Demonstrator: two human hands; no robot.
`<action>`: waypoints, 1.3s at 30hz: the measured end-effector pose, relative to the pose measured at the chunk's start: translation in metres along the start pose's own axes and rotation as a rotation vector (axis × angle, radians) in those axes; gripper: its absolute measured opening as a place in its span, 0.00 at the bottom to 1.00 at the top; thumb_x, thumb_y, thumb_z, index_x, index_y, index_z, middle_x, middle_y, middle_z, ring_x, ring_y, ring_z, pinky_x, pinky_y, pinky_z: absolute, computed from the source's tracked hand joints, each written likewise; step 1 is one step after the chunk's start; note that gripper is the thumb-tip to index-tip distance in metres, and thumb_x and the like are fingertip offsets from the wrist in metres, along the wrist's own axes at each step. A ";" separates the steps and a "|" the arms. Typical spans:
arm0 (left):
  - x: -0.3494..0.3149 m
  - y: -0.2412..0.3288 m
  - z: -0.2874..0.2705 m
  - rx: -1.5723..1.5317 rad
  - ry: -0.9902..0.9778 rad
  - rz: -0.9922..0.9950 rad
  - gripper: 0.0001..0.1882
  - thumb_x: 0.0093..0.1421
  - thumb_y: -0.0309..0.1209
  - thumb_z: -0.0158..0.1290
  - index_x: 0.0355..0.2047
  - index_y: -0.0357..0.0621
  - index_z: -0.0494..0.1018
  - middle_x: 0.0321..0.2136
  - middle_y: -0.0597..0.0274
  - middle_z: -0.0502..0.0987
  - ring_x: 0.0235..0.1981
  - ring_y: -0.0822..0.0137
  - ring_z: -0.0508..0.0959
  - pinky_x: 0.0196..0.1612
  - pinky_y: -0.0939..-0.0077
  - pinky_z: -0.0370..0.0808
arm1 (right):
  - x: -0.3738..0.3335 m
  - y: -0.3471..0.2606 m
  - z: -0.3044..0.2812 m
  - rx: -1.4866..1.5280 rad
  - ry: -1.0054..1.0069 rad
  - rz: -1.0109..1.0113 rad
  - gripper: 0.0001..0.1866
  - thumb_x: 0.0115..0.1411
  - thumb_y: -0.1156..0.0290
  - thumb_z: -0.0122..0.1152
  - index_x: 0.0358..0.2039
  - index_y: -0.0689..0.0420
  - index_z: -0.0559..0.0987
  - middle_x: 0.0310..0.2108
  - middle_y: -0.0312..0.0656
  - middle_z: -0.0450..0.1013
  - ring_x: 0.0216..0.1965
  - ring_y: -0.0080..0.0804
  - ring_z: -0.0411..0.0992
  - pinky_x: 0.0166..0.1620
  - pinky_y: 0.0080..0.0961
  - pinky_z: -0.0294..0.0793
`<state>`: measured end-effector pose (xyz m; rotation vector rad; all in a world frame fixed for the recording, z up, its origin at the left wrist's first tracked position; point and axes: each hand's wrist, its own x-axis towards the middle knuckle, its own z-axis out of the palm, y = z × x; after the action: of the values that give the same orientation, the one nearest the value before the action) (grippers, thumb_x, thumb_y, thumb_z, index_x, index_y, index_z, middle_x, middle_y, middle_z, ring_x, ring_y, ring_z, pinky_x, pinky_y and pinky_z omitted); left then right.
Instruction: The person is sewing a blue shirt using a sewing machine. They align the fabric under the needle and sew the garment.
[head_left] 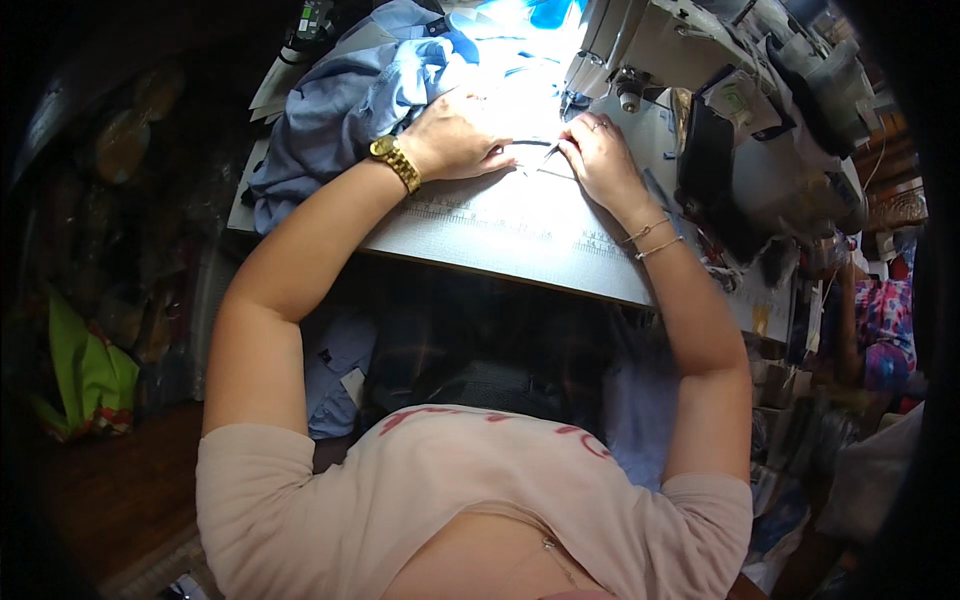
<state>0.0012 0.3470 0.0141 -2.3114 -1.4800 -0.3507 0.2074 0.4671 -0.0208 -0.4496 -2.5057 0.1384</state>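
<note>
Blue cloth [335, 135] flanks the curled left hand [455, 137], hold unclear; right hand [602, 162] pinches a dark tool [550, 152].

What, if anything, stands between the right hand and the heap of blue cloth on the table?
The left hand lies between the right hand and the blue cloth. Glare washes out part of the table between the hands.

Head-worn fisheye view, facing downward; close
</note>
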 end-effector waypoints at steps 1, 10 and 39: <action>-0.001 0.003 0.003 0.051 0.047 -0.064 0.09 0.54 0.39 0.55 0.28 0.48 0.74 0.24 0.60 0.75 0.32 0.63 0.75 0.43 0.66 0.69 | 0.001 0.000 0.001 0.030 -0.012 0.022 0.05 0.55 0.69 0.55 0.32 0.56 0.74 0.33 0.40 0.70 0.39 0.37 0.67 0.46 0.32 0.65; 0.039 0.036 0.036 -0.864 0.195 -0.409 0.22 0.52 0.43 0.60 0.39 0.43 0.68 0.26 0.64 0.73 0.28 0.71 0.73 0.35 0.74 0.72 | -0.004 -0.004 0.006 0.261 0.127 0.150 0.07 0.54 0.75 0.57 0.33 0.63 0.75 0.32 0.45 0.71 0.35 0.38 0.69 0.42 0.28 0.69; 0.036 0.021 0.048 -0.633 0.212 -0.305 0.09 0.54 0.35 0.57 0.32 0.44 0.75 0.25 0.61 0.77 0.27 0.68 0.76 0.33 0.77 0.73 | -0.004 -0.014 -0.003 0.288 0.208 0.265 0.06 0.51 0.74 0.62 0.30 0.61 0.79 0.29 0.44 0.75 0.31 0.37 0.74 0.36 0.26 0.73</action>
<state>0.0360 0.3890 -0.0181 -2.3684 -1.7942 -1.2658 0.2083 0.4531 -0.0173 -0.6367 -2.1698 0.5211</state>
